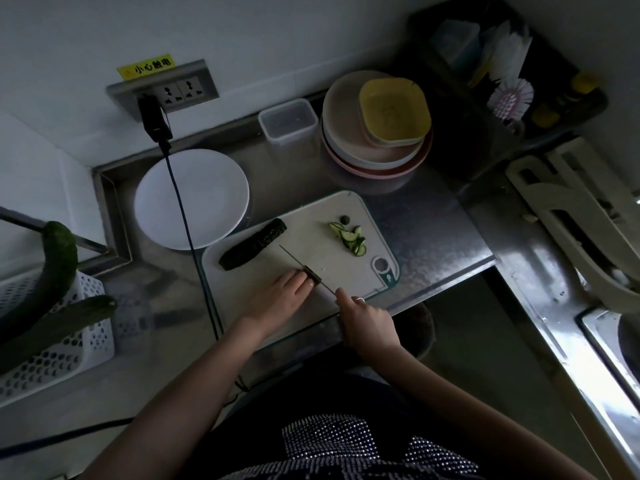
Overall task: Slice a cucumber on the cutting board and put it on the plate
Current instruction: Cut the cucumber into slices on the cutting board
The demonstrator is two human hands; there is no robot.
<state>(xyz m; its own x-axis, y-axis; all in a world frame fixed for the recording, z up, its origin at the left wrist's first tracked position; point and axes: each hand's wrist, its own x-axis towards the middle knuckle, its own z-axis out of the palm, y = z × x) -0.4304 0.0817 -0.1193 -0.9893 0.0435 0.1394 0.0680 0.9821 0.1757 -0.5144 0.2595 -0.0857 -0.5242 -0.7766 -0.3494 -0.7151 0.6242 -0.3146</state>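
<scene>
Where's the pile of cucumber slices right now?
In the head view, the cucumber slices lie on the right part of the cutting board, beyond the knife and right of the uncut cucumber piece.
</scene>
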